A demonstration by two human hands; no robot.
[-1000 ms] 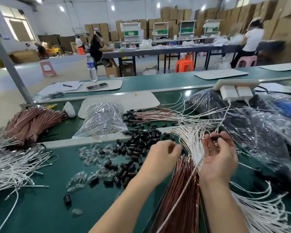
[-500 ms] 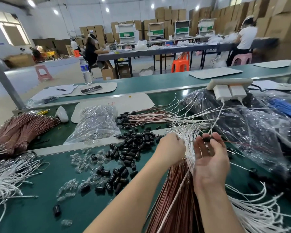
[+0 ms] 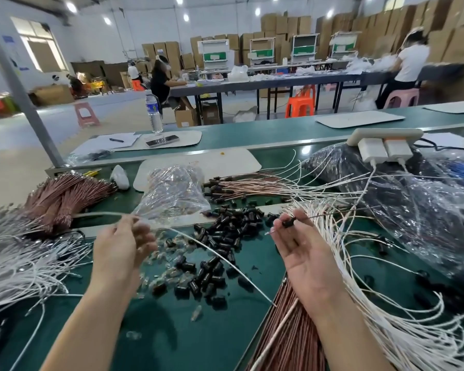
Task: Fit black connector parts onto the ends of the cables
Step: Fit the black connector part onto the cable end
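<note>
My left hand pinches a white cable that runs from the left pile across the mat down to the right. Palm up, my right hand pinches a black connector part at its fingertips, with a thin dark cable leading off to the right. A heap of loose black connector parts lies between my hands on the green mat. Copper-coloured cables and white cables lie under my right forearm.
White cables and a copper cable bundle are piled at the left. Clear plastic bags and a dark bagged heap sit behind, with a power strip with white chargers. Small clear caps are scattered near the connectors.
My left hand has swung left, pulling a white cable out of the bundle. My right hand has stayed by the white cables, still holding the black connector.
</note>
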